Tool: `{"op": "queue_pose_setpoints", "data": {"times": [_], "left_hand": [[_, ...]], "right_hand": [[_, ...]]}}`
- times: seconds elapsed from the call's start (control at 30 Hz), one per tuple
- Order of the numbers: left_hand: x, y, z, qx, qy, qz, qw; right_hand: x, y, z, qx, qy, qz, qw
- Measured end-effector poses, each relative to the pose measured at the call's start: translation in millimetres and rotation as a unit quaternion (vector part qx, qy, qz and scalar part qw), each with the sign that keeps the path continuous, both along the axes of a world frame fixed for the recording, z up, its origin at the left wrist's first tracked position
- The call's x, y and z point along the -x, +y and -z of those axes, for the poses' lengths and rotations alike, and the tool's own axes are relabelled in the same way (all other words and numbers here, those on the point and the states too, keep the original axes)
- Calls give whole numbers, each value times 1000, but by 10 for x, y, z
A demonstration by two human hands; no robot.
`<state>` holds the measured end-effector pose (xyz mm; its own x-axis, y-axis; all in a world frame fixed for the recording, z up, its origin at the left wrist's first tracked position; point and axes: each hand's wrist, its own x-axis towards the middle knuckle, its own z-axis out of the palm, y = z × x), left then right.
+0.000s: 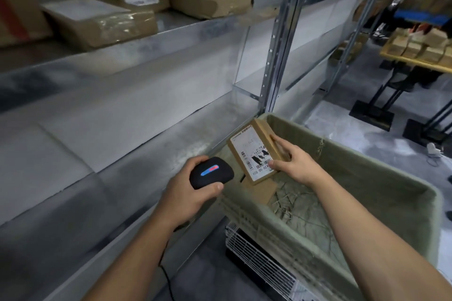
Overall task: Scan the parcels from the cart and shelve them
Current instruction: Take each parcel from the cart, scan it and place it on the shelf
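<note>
Head view — left hand (182,194) curls fingers (195,162) round scanner (211,172), right hand (297,164) grips parcel (264,132), thumb (276,165) hiding part of its label (250,151).

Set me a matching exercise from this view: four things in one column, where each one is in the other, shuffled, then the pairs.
1. black scanner
2. labelled parcel
3. taped parcel
4. flat brown cardboard

A. on the upper shelf
B. held in the right hand
C. lying in the cart
D. held in the left hand

Pairs: 1-D, 2-B, 3-A, 4-C.
</note>
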<state>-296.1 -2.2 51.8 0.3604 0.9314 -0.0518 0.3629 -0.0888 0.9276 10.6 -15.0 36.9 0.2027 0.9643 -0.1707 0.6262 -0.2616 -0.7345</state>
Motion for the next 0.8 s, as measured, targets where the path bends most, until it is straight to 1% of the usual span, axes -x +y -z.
{"op": "queue_pose_setpoints", "data": {"times": [0.1,0.2,0.33,0.43,0.57,0.63,0.8], "left_hand": [[272,-87,12,20,-44,-58,997],[567,-168,2,37,-85,-122,988],[973,-298,-53,40,-120,-179,976],[1270,-427,-67,44,-140,-224,964],[1671,-584,-20,45,-143,-275,950],[1852,-664,-20,37,-147,-301,942],[2177,-862,-61,27,-161,-370,914]], "right_hand": [[353,-61,76,-16,60,15,998],[734,-57,145,-36,115,8,993],[1194,18,257,-47,176,-12,983],[1602,89,265,-57,196,-52,978],[2125,223,358,-59,206,-89,973],[2387,262,342,-73,198,-116,970],[2944,408,403,-74,217,-206,951]]}}
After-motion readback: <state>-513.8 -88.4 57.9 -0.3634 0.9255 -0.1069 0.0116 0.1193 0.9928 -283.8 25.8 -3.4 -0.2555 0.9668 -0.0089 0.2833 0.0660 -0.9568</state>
